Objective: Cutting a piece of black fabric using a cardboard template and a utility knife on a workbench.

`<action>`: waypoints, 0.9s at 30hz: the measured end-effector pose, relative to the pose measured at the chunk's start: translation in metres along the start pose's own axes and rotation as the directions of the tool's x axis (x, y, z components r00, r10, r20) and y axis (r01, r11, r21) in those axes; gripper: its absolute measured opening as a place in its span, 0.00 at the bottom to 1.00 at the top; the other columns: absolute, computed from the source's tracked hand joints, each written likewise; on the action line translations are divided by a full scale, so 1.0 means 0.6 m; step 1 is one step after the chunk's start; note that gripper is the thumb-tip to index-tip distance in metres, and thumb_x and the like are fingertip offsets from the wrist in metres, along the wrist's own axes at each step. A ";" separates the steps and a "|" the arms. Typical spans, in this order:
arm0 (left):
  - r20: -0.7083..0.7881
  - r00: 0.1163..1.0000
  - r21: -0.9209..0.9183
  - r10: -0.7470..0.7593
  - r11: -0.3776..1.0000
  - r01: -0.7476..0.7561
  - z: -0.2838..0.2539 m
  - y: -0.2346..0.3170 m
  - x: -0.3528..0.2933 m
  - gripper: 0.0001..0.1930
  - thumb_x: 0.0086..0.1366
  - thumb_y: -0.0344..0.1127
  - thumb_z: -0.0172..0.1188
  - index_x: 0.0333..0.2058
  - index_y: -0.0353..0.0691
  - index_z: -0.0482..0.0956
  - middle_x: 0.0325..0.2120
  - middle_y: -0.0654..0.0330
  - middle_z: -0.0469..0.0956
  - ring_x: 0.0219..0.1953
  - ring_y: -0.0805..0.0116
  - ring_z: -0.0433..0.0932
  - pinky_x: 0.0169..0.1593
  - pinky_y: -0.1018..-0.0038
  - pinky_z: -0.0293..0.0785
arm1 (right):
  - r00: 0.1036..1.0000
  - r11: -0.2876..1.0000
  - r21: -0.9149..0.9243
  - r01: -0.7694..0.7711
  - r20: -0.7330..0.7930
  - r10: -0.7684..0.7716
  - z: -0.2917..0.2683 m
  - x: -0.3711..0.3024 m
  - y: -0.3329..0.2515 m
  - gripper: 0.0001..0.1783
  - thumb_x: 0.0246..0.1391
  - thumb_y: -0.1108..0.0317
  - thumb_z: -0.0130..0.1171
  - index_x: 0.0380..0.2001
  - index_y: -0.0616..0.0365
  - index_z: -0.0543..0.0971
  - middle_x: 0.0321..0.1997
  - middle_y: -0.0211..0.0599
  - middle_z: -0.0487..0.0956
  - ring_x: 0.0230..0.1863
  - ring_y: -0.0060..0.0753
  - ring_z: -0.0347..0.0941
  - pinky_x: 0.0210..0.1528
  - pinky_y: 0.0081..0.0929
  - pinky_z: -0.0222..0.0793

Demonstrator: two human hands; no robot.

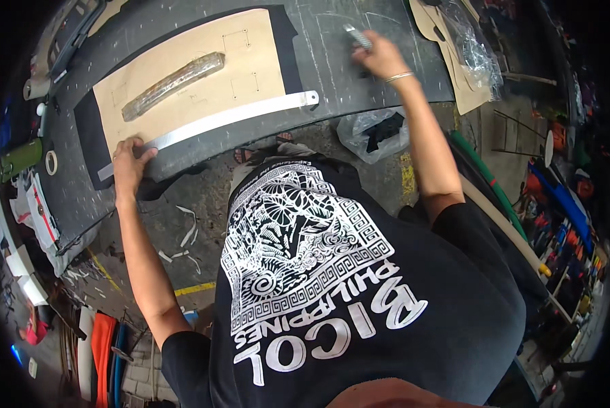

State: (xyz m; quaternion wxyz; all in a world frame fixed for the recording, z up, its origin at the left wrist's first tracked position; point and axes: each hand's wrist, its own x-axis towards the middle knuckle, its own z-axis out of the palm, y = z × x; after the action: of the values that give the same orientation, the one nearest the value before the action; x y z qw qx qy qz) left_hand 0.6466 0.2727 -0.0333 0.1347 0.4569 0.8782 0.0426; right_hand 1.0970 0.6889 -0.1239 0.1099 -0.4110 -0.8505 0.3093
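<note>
- Left grip, spread on the steel ruler's 8 o'clock end: keep that thumb off the edge.
- Right grip grasps the utility knife; go light imo.

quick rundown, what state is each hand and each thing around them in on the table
left hand: fingers resting on the metal ruler near its left end
right hand: closed around the slim grey tool
slim grey tool: held; blade unclear
metal ruler: flat
tan paper: spread out, marked
wrapped block: lying on the paper
black sheet: underneath the paper
</note>
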 end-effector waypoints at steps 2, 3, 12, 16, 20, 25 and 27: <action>-0.005 0.997 -0.019 0.074 0.997 -0.074 -0.008 0.012 0.000 0.24 0.49 0.40 0.78 0.43 0.37 0.80 0.41 0.51 0.80 0.47 0.47 0.77 0.52 0.59 0.73 | 0.981 0.988 -0.061 -0.140 -0.144 0.130 -0.053 0.002 0.101 0.22 0.53 0.59 0.69 0.49 0.55 0.80 0.42 0.43 0.86 0.43 0.45 0.84 0.47 0.39 0.78; -0.007 0.996 -0.040 0.089 0.995 -0.089 -0.008 0.007 -0.006 0.24 0.50 0.39 0.77 0.43 0.37 0.80 0.42 0.51 0.80 0.47 0.48 0.77 0.52 0.59 0.73 | 0.968 0.970 -0.155 -0.185 -0.199 0.153 -0.083 0.004 0.131 0.26 0.52 0.52 0.70 0.49 0.55 0.80 0.42 0.48 0.86 0.45 0.51 0.83 0.49 0.42 0.77; 0.131 0.961 -0.076 0.242 0.969 -0.234 -0.009 0.044 0.020 0.21 0.49 0.30 0.75 0.42 0.41 0.78 0.40 0.54 0.81 0.46 0.48 0.79 0.51 0.59 0.73 | 0.939 0.867 0.454 -0.203 -0.159 0.304 -0.063 -0.080 0.092 0.20 0.64 0.50 0.64 0.36 0.58 0.78 0.26 0.28 0.76 0.26 0.20 0.72 0.30 0.22 0.69; 0.215 0.955 -0.088 0.203 0.978 -0.188 -0.019 0.096 0.027 0.20 0.50 0.30 0.75 0.42 0.40 0.78 0.42 0.53 0.81 0.48 0.49 0.78 0.53 0.59 0.73 | 0.949 0.821 0.535 -0.200 -0.101 0.297 0.028 -0.100 -0.119 0.23 0.63 0.47 0.64 0.47 0.55 0.81 0.31 0.29 0.81 0.26 0.18 0.75 0.31 0.20 0.70; 0.195 0.926 -0.148 0.324 0.943 -0.299 -0.011 0.161 0.037 0.18 0.52 0.31 0.74 0.41 0.40 0.78 0.42 0.52 0.79 0.49 0.48 0.78 0.53 0.59 0.74 | 0.968 0.771 0.597 -0.223 0.043 0.247 0.045 -0.115 -0.235 0.18 0.62 0.52 0.65 0.44 0.54 0.81 0.22 0.29 0.79 0.21 0.20 0.74 0.27 0.23 0.70; 0.161 0.903 -0.229 0.398 0.905 -0.358 0.004 0.276 0.031 0.13 0.60 0.37 0.69 0.40 0.39 0.81 0.42 0.50 0.78 0.46 0.47 0.77 0.50 0.58 0.73 | 0.959 0.889 0.377 -0.261 -0.008 0.285 -0.008 -0.144 -0.255 0.18 0.61 0.52 0.65 0.40 0.55 0.83 0.24 0.42 0.79 0.24 0.35 0.74 0.34 0.31 0.72; 0.075 0.872 -0.293 0.484 0.846 -0.445 0.025 0.311 0.039 0.12 0.62 0.38 0.67 0.40 0.38 0.80 0.40 0.50 0.79 0.46 0.47 0.77 0.49 0.58 0.73 | 0.945 0.886 0.348 -0.306 0.000 0.327 -0.021 -0.163 -0.252 0.17 0.60 0.51 0.65 0.39 0.54 0.84 0.25 0.43 0.80 0.25 0.39 0.73 0.35 0.32 0.72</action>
State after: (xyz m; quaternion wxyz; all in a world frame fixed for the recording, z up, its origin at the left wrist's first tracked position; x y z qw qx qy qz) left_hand 0.7855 0.3988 -0.0153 0.2443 0.6358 0.7149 0.1582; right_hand 1.0696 0.5482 -0.0142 0.1526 -0.5274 -0.7015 0.4543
